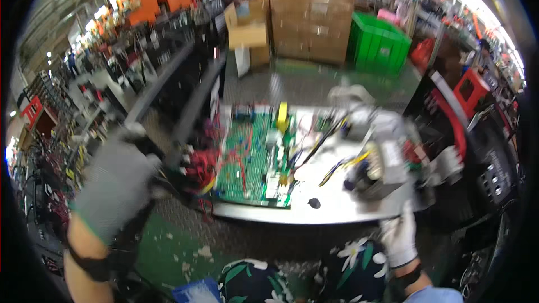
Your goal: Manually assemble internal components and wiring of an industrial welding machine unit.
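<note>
My left hand [115,182], in a grey glove, is closed on a long black panel [163,92] that slants up and away at the left; motion blurs the fingers. In front of me lies a white metal chassis [331,210] with a green circuit board [238,163] on its left side. A grey metal motor-like part [387,163] sits on its right side, with black, yellow and blue wires between. My right hand [400,233], in a white glove, pinches the near right edge of the chassis. Red wires [202,164] bunch between the board and my left hand.
Beyond the bench stand a stack of brown cartons [311,22], an open carton [247,31] and a green crate [379,42]. Black casings with a red strip [449,118] crowd the right. Wire piles [50,191] fill the left. Other people are far off.
</note>
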The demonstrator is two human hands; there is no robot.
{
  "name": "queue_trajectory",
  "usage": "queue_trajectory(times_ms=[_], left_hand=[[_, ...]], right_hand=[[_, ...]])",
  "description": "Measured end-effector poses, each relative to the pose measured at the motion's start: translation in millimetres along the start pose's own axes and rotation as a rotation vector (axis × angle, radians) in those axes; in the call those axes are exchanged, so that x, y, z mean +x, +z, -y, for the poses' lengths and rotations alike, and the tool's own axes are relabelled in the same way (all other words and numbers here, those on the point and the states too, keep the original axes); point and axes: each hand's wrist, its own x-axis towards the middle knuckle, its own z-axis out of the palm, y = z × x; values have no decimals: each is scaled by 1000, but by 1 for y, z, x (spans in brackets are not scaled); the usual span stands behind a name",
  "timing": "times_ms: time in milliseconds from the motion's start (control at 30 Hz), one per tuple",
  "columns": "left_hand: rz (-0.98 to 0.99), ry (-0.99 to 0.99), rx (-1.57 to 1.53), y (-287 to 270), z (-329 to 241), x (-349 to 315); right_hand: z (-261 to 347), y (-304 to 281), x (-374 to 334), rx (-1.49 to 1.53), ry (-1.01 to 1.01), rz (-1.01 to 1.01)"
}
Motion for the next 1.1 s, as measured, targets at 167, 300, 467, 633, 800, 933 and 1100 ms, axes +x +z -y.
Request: queue_trajectory(times_ms=[167,300,467,633,800,933,1100], left_hand=[[-79,-21,127,-34,-28,-30],[-415,-162,-160,-91,-111,-41],[-53,-223,-401,-22,-164,-15],[-275,-309,-875,70,-176,55],[-243,-174,-1054,51,-169,44],[-383,-223,-1144,76,-163,68],[-80,-202,-1106,91,-164,123]], right_hand=[[30,-37,-11,-98,111,117],[98,-63,-40,-698,175,212],[93,73,-53,-1286,-521,831],[33,153,-54,-1759,-123,966],[22,141,-58,-1484,-109,978],[21,85,-66,-999,-216,1210],[50,96,-66,-1207,-92,836]])
